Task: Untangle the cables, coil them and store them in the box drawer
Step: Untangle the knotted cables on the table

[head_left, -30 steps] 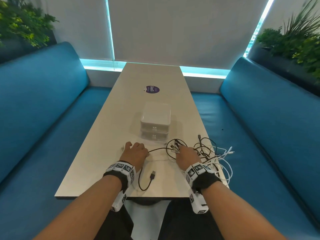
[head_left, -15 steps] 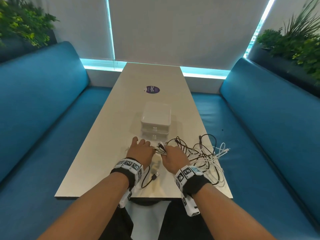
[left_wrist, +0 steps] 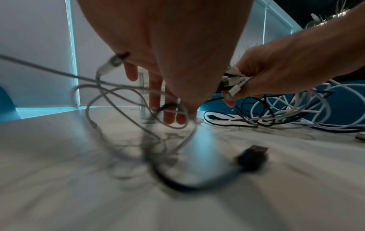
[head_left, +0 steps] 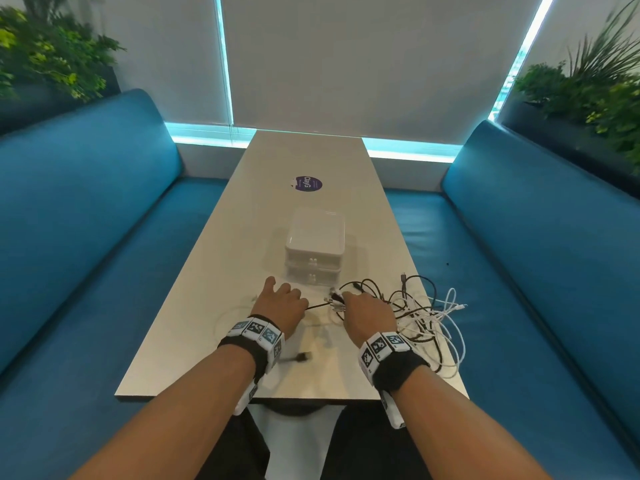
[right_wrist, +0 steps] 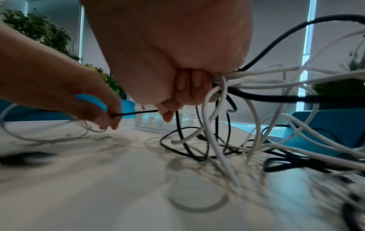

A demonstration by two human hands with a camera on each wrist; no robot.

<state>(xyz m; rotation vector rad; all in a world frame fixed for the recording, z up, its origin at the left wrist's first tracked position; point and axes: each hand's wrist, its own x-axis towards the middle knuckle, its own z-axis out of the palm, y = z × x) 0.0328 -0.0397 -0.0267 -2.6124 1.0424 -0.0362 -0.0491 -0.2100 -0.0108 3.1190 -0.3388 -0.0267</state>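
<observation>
A tangle of black and white cables (head_left: 427, 315) lies at the table's near right. My right hand (head_left: 367, 310) grips a bundle of cable ends (head_left: 335, 301) (left_wrist: 235, 84), and the cables (right_wrist: 256, 81) fan out from its curled fingers. Just left of it, my left hand (head_left: 281, 303) pinches a thin black cable (right_wrist: 136, 112) that runs straight across to the right hand. That cable's black USB plug (head_left: 303, 357) (left_wrist: 252, 157) lies near my left wrist. A white cable (left_wrist: 92, 96) loops under the left hand. The white box drawer (head_left: 315, 252) stands shut just beyond both hands.
The long table (head_left: 194, 341) runs between two blue benches (head_left: 86, 237), with its near edge under my wrists. A purple sticker (head_left: 306, 183) sits beyond the box. Plants stand behind both benches. Some cable loops hang over the table's right edge.
The hands first came together in front of the box. Now the right hand has drawn slightly right with the bundle, and the black cable is stretched between the hands.
</observation>
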